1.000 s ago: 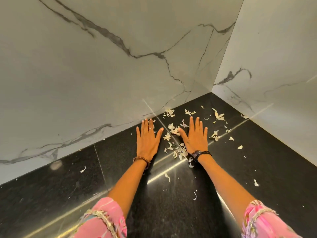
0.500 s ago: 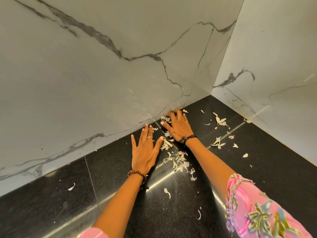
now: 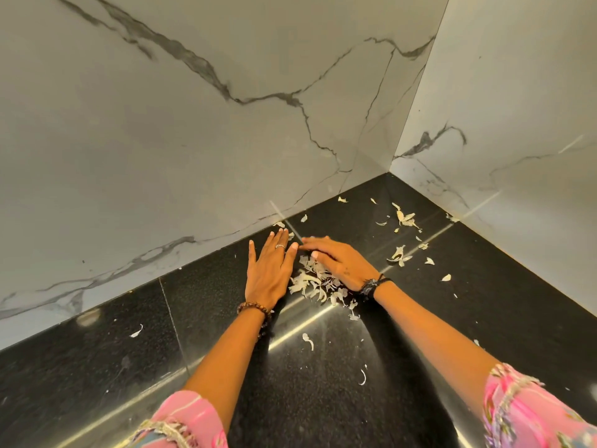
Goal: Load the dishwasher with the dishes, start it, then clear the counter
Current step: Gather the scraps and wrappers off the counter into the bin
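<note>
Since half a second back your right hand point(image 3: 339, 261) came off the wall edge and swept down-left, dragging the peels point(image 3: 315, 282) into a tighter heap against your left hand point(image 3: 269, 270). The left hand barely shifted.

Your left hand lay flat on the counter point(image 3: 484, 286), palm down, fingers point(image 3: 277, 239) straight and together, tips pointing at the back wall point(image 3: 161, 140). It worked as a stop, holding nothing. Your right hand lay angled across, its fingers reaching left toward the left fingertips, slightly bent and relaxed over the heap; the tips were motion-blurred, but nothing was gripped.

The heap sat between the two hands, touching both, its long axis running from the fingertips back and right toward your right wrist. The peels were thin, pale, papery, curled flakes. Loose ones stayed scattered toward the corner on the right point(image 3: 400, 253), near the side wall point(image 3: 517, 108), and a few lay nearer you point(image 3: 308, 340).

The counter was glossy black speckled stone with a seam on the left and bright glare streaks. Both walls were matte white marble-look slabs with grey veins.

You wore a brown bead bracelet point(image 3: 255, 309) on the left wrist, a dark cord band point(image 3: 371, 286) on the right, a ring point(image 3: 280, 246) on the left hand, and pink patterned sleeves point(image 3: 529, 412).
</note>
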